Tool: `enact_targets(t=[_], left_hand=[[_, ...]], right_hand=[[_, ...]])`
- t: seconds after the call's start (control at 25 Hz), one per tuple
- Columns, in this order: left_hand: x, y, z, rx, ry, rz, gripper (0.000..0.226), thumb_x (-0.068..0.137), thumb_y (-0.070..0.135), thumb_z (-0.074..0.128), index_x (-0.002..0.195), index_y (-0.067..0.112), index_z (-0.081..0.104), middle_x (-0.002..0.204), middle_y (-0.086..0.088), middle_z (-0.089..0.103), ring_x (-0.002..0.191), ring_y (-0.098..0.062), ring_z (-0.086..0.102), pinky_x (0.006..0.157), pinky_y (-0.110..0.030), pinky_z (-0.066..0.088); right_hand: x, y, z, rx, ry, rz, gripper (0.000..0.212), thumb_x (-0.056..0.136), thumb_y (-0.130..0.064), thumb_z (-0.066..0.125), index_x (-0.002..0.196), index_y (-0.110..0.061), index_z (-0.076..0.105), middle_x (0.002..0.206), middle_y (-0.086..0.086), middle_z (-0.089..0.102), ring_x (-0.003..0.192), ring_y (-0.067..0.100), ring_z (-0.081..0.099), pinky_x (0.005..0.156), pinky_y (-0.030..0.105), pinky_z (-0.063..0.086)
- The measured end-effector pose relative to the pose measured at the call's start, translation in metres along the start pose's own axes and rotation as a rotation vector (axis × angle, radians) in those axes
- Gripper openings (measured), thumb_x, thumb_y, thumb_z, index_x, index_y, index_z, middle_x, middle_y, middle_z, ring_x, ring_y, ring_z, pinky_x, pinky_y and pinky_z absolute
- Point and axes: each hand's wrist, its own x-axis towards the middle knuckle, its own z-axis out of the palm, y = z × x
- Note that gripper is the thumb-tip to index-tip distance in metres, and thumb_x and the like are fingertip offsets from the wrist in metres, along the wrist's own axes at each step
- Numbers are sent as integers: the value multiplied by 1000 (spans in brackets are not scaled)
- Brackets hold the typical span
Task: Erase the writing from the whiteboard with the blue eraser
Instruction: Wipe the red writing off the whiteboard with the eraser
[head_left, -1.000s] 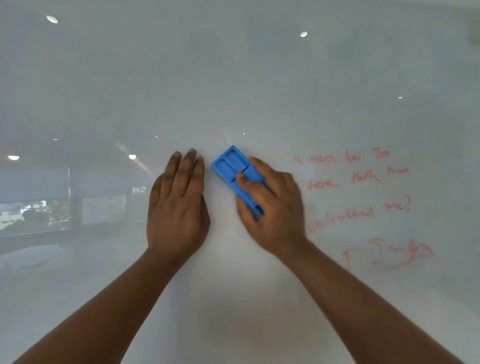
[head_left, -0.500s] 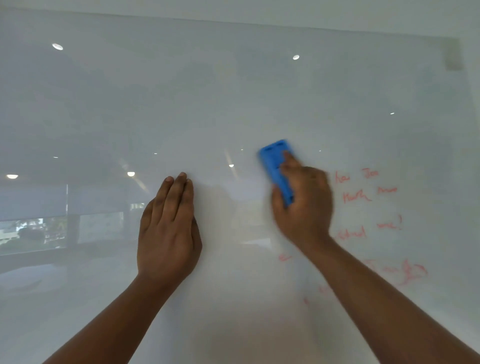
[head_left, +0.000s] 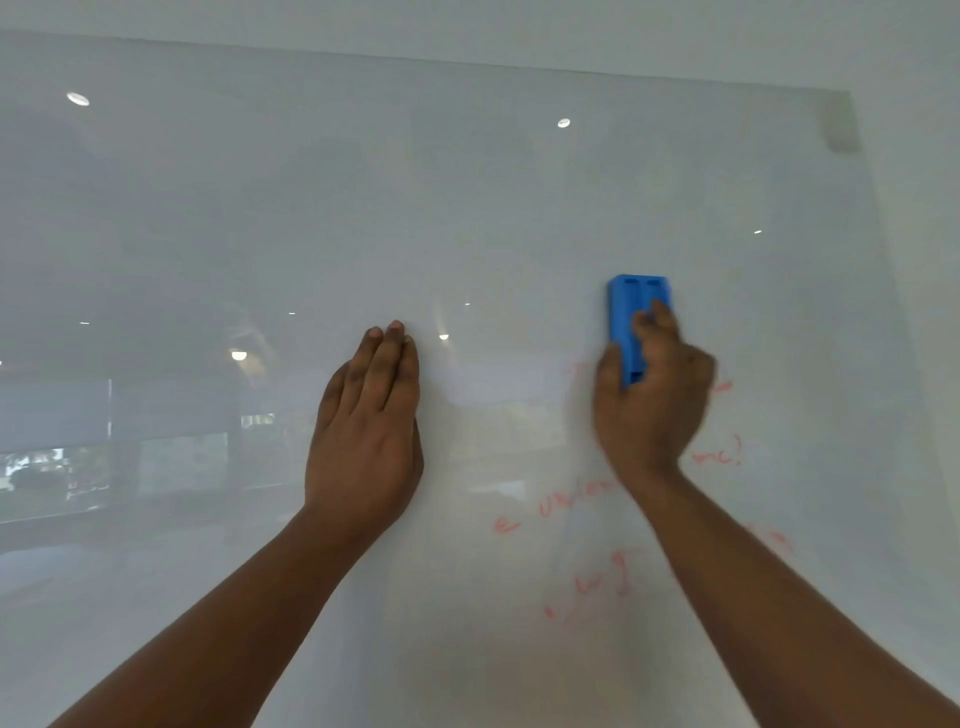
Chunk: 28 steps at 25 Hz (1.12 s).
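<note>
- Glossy whiteboard across nearly the whole view, mounted on a pale wall; ceiling-light reflections and a dim window reflection at far left of the board.
- Blue eraser upright, pressed against the whiteboard, right of board centre; two recessed slots visible in its back.
- Right hand clamped on the lower part of the eraser: fingers over the back, thumb on the eraser's left edge. Motion blur on hand and wrist.
- Left hand flat on the whiteboard, well apart from the eraser to its left; fingers straight, together, pointing up, nothing held.
- Red writing faint and smeared, below and right of the eraser: fragments beneath the right hand, a piece ending in "!" right of the wrist, scribbles lower down beside the right forearm. Mostly illegible.
- Whiteboard surface left of the eraser and above it free of red marks.
- Small grey fixture at the whiteboard's upper right corner, well above the eraser.
</note>
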Motion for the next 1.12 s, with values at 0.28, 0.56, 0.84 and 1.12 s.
enact_targets(t=[0.28,0.56,0.84,1.12], left_hand=[[10,32,15,1,13,24,64,94,4,37,157,2,34,167,-14,31,156,-31,26,124,-47,25],[11,35,18,-19,67,-13,62,94,6,39,156,4,38,164,-12,37,155,-28,29,123,-45,27],[11,38,25,-57,143,-29,56,94,3,39,150,1,47,159,-15,45,152,-30,35,122,-46,31],[6,38,26,-46,187,3,55,91,-3,45,145,-1,53,154,-16,51,147,-33,43,118,-46,36]], right_hand=[[18,48,-21,52,-20,-171,37,89,-20,65,125,-11,67,139,7,65,103,32,58,93,34,45],[23,73,-20,60,-95,-386,35,89,-22,67,123,-14,68,139,4,65,106,29,61,95,36,51],[26,100,-36,43,-89,-354,35,89,-11,74,123,-6,69,140,9,63,111,30,62,98,38,51],[-7,79,-37,30,-105,-425,32,90,-15,73,120,-4,71,139,15,63,107,35,68,98,39,50]])
